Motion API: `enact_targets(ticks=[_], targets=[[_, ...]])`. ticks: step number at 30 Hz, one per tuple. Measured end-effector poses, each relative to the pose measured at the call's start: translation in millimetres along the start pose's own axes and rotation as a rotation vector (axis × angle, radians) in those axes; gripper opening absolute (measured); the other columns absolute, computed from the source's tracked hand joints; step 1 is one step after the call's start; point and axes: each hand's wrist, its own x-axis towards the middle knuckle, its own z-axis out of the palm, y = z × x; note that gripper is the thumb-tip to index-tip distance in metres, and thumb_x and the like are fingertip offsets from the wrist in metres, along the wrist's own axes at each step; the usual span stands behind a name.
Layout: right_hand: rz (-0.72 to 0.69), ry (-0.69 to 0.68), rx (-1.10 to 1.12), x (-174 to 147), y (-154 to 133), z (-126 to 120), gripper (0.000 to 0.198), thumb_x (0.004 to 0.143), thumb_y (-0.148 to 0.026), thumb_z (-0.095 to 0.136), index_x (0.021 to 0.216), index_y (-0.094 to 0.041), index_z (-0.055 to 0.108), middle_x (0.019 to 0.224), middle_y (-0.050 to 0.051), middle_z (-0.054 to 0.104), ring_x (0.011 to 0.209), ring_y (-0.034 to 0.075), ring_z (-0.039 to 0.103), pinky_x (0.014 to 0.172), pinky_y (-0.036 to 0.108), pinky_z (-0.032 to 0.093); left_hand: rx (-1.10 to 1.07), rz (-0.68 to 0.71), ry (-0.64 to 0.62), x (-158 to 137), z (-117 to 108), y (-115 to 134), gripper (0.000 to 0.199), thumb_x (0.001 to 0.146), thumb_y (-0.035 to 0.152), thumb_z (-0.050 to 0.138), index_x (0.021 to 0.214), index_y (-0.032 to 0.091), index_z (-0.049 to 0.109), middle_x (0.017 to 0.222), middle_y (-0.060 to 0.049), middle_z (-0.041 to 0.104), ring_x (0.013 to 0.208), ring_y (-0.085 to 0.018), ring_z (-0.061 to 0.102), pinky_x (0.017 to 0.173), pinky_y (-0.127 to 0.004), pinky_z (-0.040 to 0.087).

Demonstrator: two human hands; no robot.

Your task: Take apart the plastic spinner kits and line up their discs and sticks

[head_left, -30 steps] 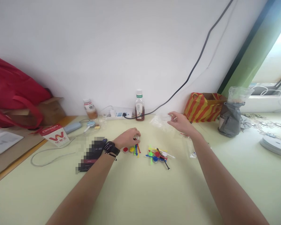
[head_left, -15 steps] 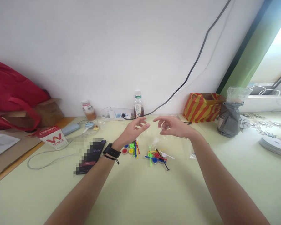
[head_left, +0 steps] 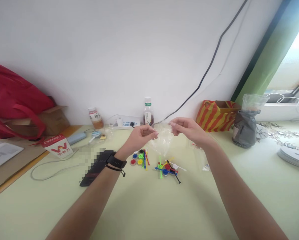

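Observation:
Between my hands hangs a clear plastic bag point(head_left: 162, 140), its top edge pinched on both sides. My left hand point(head_left: 142, 138) closes thumb against fingers on the bag's left edge. On the right edge, my right hand point(head_left: 186, 130) grips it the same way. Below the bag lies a loose pile of coloured plastic arrow spinners point(head_left: 167, 169) in blue, green, red, yellow, white and black. To its left, several round coloured discs point(head_left: 137, 158) sit in rows beside a bundle of coloured arrows point(head_left: 146, 159).
A phone point(head_left: 97, 168) lies near my left wrist. Along the wall stand a power strip point(head_left: 126, 123), two drink bottles point(head_left: 148, 111) and a striped bag point(head_left: 215, 115). A grey bag point(head_left: 244, 128) and stacked white discs point(head_left: 293, 156) are at right; a red and white box point(head_left: 57, 146) is left.
Both hands, apart with loosely curled fingers before, have now closed on the clear bag's edges. The bag is lifted and spread between them.

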Motion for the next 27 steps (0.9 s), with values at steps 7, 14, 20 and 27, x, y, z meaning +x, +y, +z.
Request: enact_targets(ticks=[7,14,20,27], targets=[[0.023,-0.197,-0.079,-2.9,-11.6,5.6,0.039,0.088,-0.059,0.072,0.1,-0.022,0.078,0.084,0.005,0.071,0.081,0.02,0.065,0.078,0.034,0.054,-0.008,-0.015,-0.039,-2.4,-4.6,17.2,0.04,0.093,0.058,0.066,0.106,0.021,0.077,0.102,-0.009,0.078,0.087,-0.02,0.071,0.074,-0.03,0.054],[0.012,-0.059,-0.107,-3.0,-13.4,6.1,0.037,0.09,-0.057,0.07,0.093,-0.022,0.081,0.086,0.006,0.073,0.082,0.02,0.063,0.078,0.034,0.054,-0.118,-0.012,0.117,0.2,0.5,13.2,0.033,0.085,0.051,0.078,0.096,0.02,0.082,0.092,-0.008,0.08,0.079,-0.018,0.069,0.072,-0.03,0.054],[0.049,0.151,-0.12,0.4,-12.9,4.7,0.031,0.088,-0.052,0.071,0.081,-0.022,0.077,0.08,0.005,0.07,0.078,0.019,0.06,0.071,0.032,0.05,-0.227,-0.032,0.247,1.9,2.3,10.9,0.038,0.082,0.052,0.081,0.098,0.018,0.083,0.091,-0.011,0.081,0.073,-0.019,0.07,0.071,-0.033,0.056],[-0.015,0.012,-0.103,-1.1,-19.1,15.2,0.032,0.092,-0.053,0.066,0.087,-0.022,0.07,0.083,0.004,0.069,0.081,0.019,0.063,0.073,0.032,0.051,-0.121,-0.024,-0.034,-3.9,3.1,23.2,0.034,0.082,0.047,0.082,0.101,0.019,0.079,0.087,-0.008,0.08,0.074,-0.02,0.072,0.067,-0.031,0.056]])
